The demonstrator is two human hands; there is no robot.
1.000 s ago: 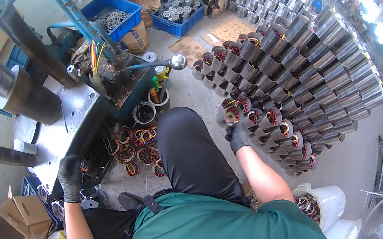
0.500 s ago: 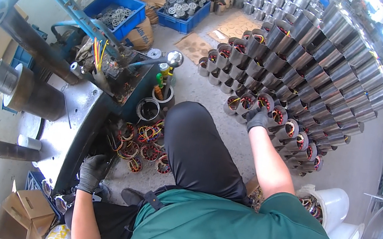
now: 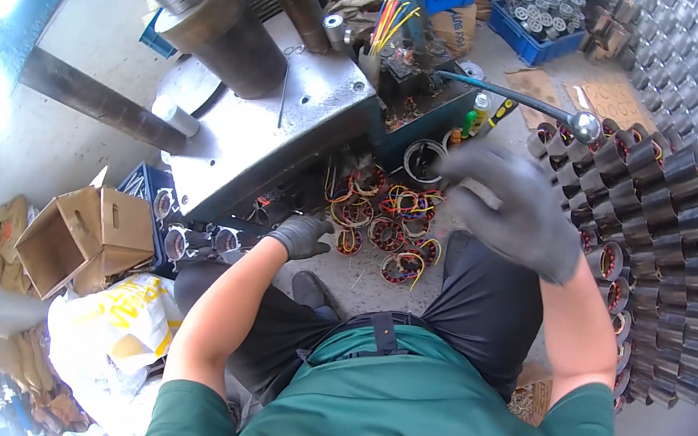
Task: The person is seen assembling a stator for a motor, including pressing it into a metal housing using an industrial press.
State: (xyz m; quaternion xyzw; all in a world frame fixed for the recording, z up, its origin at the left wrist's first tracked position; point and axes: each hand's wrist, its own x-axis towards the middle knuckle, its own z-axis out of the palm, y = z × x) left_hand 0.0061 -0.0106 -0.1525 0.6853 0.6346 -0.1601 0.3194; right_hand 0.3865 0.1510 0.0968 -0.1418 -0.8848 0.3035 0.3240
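My left hand, in a dark grey glove, is low beside the press table. Its thumb stands apart from partly curled fingers, and I see nothing held in it. Just beyond it, a dark metal cylinder sits in the shadow under the table edge. To its right, several wound motor stators with red, yellow and blue wires lie on the floor. My right hand, also gloved, is raised above my right knee. Its thumb and fingers are spread, the fingertips are blurred, and nothing shows in it.
A steel press table with thick columns stands at the left. Its ball-ended lever reaches right. Stacked steel sleeves fill the right side. A cardboard box and white sack are at lower left. A round pot stands behind the stators.
The view has swung left toward the press. My right hand has left the stacked sleeves and come back over my knee. My left hand's fingers now point right, toward the stators.
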